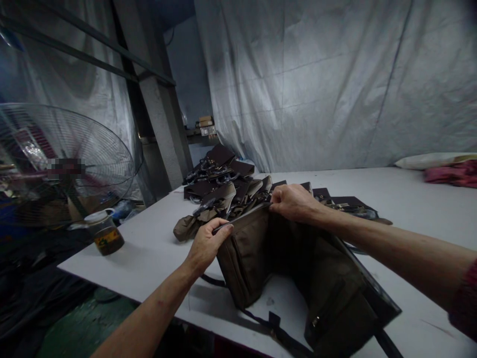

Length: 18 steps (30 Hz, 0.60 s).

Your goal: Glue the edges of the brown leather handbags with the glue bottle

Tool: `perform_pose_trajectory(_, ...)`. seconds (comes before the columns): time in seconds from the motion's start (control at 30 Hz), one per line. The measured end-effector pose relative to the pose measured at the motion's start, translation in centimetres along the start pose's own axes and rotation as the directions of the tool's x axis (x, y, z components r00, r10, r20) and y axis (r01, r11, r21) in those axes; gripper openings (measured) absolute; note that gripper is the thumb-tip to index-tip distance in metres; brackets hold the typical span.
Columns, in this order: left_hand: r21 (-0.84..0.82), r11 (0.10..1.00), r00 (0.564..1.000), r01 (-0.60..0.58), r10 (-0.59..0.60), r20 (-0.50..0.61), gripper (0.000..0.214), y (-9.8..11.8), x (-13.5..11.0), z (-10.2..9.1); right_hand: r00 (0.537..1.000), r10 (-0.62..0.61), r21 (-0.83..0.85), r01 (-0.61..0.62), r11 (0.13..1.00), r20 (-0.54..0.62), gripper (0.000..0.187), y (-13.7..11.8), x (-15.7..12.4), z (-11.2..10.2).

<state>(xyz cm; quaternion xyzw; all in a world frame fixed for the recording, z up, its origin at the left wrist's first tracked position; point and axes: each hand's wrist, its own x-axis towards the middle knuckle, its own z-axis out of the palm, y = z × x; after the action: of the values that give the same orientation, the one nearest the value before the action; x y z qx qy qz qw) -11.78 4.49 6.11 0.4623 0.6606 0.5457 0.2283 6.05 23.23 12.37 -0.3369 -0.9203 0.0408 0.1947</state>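
A dark olive-brown fabric bag (246,253) with black straps hangs over the front of the white table, its sides spread apart. My left hand (208,241) pinches the bag's upper edge at its left corner, thumb on top. Farther along the same edge, my right hand (292,201) is closed on it with the fingers curled. The edge runs fairly straight between both hands. A black strap (276,330) trails from the bag's lower side across the table. The right part of the bag lies toward the table's near side, with a small metal fitting on it.
Behind the hands lies a heap of dark brown bag pieces (219,174) with straps. A lidded jar (104,233) of brown liquid stands at the table's left edge, near a large fan (67,164). Red cloth (452,173) lies at the far right of the white table (160,263).
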Motion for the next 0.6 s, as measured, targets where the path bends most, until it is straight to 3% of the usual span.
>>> perform_pose_trajectory(0.6,0.031,0.999,0.998,-0.010,0.012,-0.069,0.033,1.1,-1.0,1.2,0.999,0.038,0.091,-0.036,0.995,-0.013,0.004,0.3,-1.1,-0.8)
